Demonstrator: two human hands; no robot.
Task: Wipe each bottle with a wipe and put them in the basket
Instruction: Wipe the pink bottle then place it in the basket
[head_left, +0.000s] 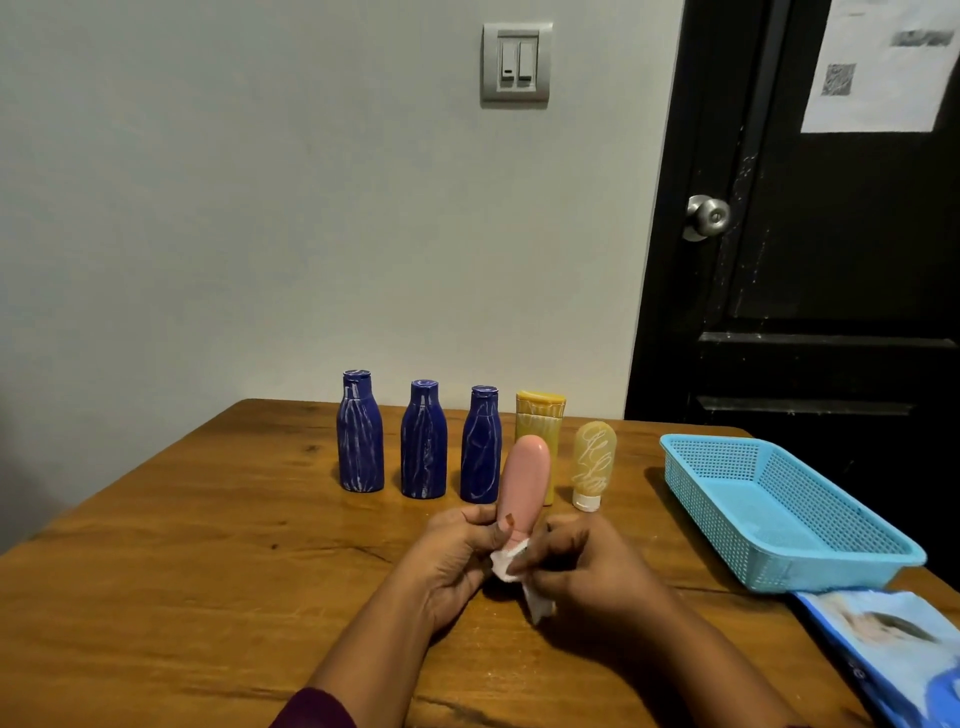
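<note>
1. Gripping the pink bottle (524, 478) low down, the L hand (457, 556) has fingers & thumb curled round its lower body. The bottle is held above the wooden table (208, 545), toward the front edge, rounded end up & leaning slightly away from the person.
2. The R hand (587, 566) pinches a crumpled white wipe (506, 564) w/ curled fingers, pressing it against the pink bottle's lower end. A tail of the wipe hangs below the hand.
3. Both hands meet at the bottle's base, forearms coming in from the bottom of the view. A dark maroon sleeve (317, 709) shows on the L arm.
4. A row stands upright on the table behind the pink bottle. From L to R: left blue bottle (360, 436), middle blue bottle (423, 444), right blue bottle (480, 449), yellow bottle (540, 415) & yellowish tube (595, 460).
5. The yellow bottle is partly hidden behind the pink one. The tube stands on its white cap. All 5 in the row carry white scribble marks.
6. The blue mesh basket (701, 462) sits on the table's R side, apart from the row. All 6 bottles are outside it.
7. A blue wipes pack (893, 639) lies just beside the basket's near corner at the table's R front, partly cut off by the frame edge.
8. Behind: pale wall w/ a light switch (516, 65), black door (831, 260) w/ a metal knob (709, 215) & a paper sheet (883, 62) on the door.
</note>
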